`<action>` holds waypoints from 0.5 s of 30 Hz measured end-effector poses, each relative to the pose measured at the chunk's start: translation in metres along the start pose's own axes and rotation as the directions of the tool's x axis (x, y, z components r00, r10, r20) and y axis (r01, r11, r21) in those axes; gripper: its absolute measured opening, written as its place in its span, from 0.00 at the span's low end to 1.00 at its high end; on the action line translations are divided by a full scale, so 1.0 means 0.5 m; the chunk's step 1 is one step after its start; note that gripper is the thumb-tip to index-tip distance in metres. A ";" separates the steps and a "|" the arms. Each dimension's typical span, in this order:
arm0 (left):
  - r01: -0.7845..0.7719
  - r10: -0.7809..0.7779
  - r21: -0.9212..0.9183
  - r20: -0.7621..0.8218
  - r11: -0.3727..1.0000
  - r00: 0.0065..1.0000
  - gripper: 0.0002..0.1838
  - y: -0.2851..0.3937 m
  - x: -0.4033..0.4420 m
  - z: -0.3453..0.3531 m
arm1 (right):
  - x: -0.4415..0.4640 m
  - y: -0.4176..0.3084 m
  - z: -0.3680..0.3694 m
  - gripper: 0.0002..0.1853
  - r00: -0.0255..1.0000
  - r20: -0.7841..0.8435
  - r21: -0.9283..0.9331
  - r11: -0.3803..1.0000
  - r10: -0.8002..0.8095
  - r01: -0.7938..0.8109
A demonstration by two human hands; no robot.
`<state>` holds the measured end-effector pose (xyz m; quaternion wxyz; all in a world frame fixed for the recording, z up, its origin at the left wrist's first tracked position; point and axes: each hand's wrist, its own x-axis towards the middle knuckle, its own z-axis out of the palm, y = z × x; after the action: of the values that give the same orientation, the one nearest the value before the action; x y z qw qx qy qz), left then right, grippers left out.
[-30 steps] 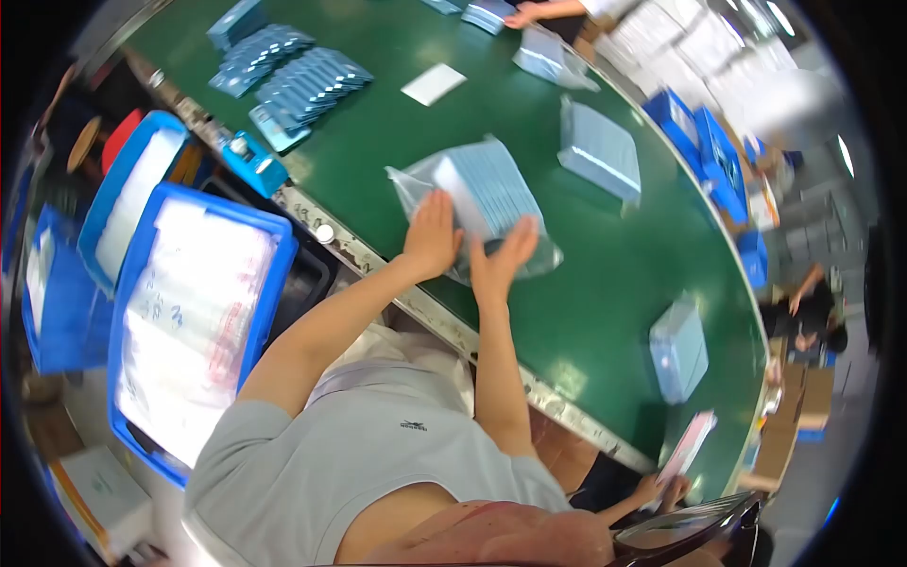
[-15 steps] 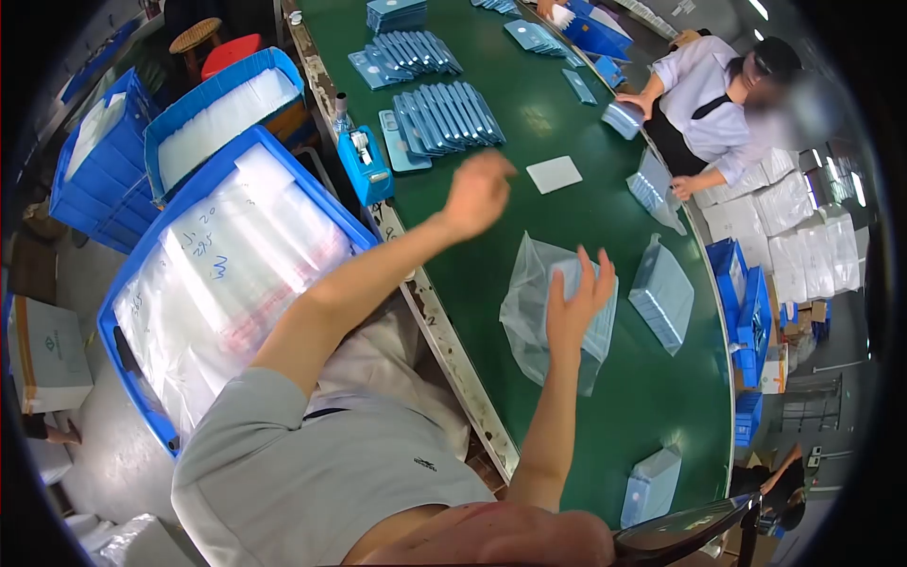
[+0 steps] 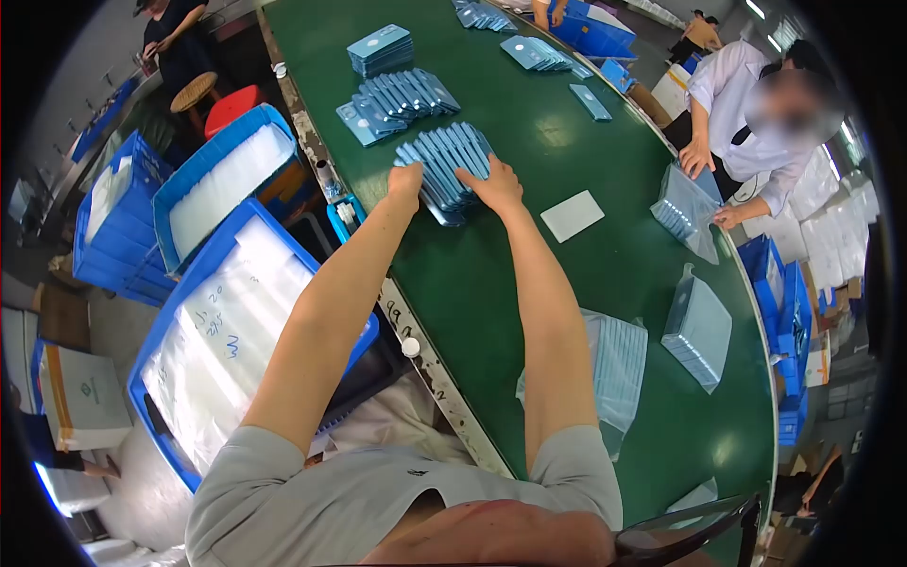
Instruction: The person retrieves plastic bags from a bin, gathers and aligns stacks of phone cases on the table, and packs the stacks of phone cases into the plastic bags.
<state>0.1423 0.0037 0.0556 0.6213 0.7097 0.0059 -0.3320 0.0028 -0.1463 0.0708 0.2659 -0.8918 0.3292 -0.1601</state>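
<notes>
My left hand [image 3: 406, 180] is pressed against the left end of a fanned row of flat, phone-sized blue packs [image 3: 444, 170]. At the right end my right hand [image 3: 496, 185] grips the same row, so the packs are squeezed between both hands on the green table [image 3: 472, 293]. Behind them lies another fanned row of blue packs [image 3: 402, 99], and farther back stands a neat stack [image 3: 381, 49]. A white card [image 3: 573, 216] lies right of my right hand. Partly behind my right forearm is a clear plastic bag [image 3: 619, 364] with blue packs inside.
A bagged block of packs [image 3: 697, 331] stands near the right table edge. Across the table, a co-worker [image 3: 737, 123] handles another bagged bundle [image 3: 682, 213]. A blue tape dispenser [image 3: 346, 215] sits at the left edge, beside a blue crate [image 3: 142, 378] of plastic bags.
My right hand has left the bagged packs and moved up to the fanned row. My left hand has also come onto that row, whose packs are now pushed closer together.
</notes>
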 end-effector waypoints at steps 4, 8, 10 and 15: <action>0.010 -0.019 0.070 0.122 0.998 0.992 0.33 0.004 -0.106 0.063 | -0.067 0.001 -0.029 0.48 0.996 0.048 -0.007 0.997 0.077 -0.077; -0.132 0.012 0.217 0.480 0.967 0.877 0.37 -0.010 -0.248 0.034 | -0.247 0.005 -0.144 0.42 0.974 0.079 0.024 0.977 0.212 -0.214; -0.283 0.078 0.254 0.601 0.925 0.795 0.36 -0.038 -0.321 0.015 | -0.346 0.010 -0.174 0.42 0.964 0.082 0.003 0.967 0.252 -0.253; -0.279 -0.032 0.432 0.586 0.858 0.809 0.46 -0.142 -0.311 0.057 | -0.432 0.048 -0.118 0.36 0.976 -0.033 0.369 0.910 0.215 -0.188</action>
<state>-0.0218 0.0573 0.0674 0.4100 0.7104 -0.3153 -0.4773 -0.1947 -0.0383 0.0807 0.4291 -0.7821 0.3936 -0.2223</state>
